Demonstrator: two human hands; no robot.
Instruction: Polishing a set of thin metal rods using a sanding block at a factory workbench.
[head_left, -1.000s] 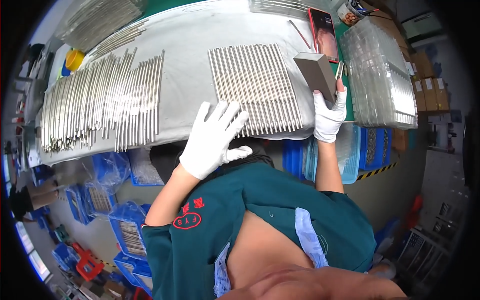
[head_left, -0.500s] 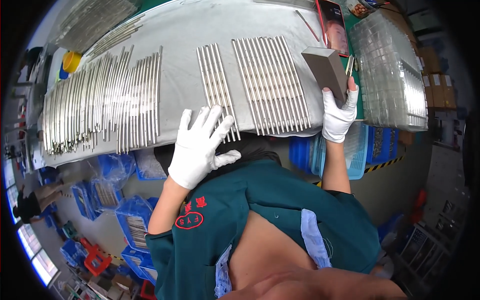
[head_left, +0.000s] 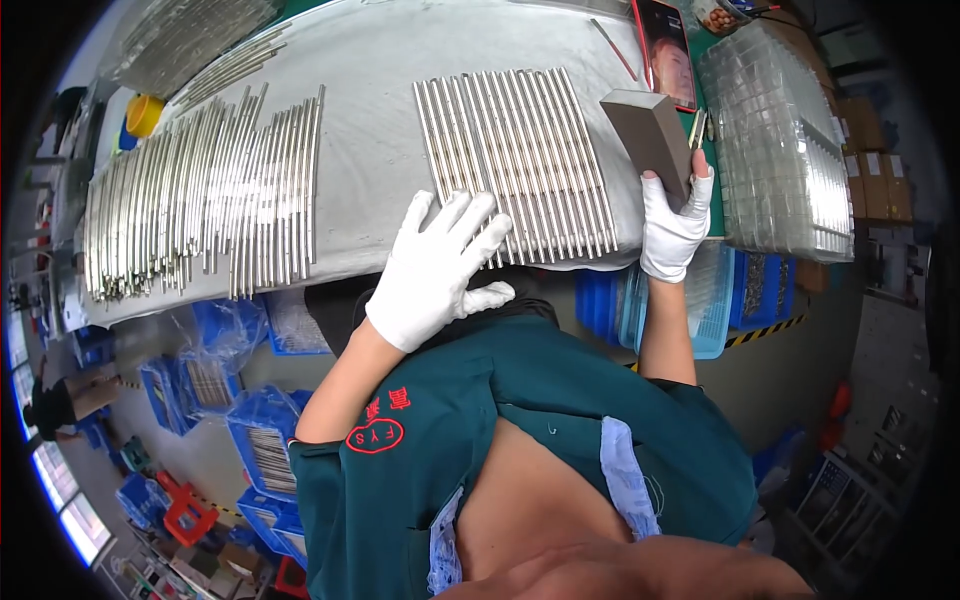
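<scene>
White-gloved left hand [head_left: 437, 270], fingers spread, overlaps metal rods [head_left: 520, 160] at 12 o'clock; right hand [head_left: 676, 225], 2 o'clock, grips grey-brown block [head_left: 652, 138].

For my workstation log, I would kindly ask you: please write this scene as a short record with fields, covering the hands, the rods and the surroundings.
Left hand: white glove, fingers spread over the near ends of the middle rods, gripping nothing
Right hand: white glove with bare fingertips showing, holding a grey-brown block
Middle rods: metal, side by side, narrow gap toward the left part
Left rods: metal, larger group, uneven ends
Table: pale grey covering
Beyond block: red-edged phone
Right side: stacked clear plastic trays
</scene>
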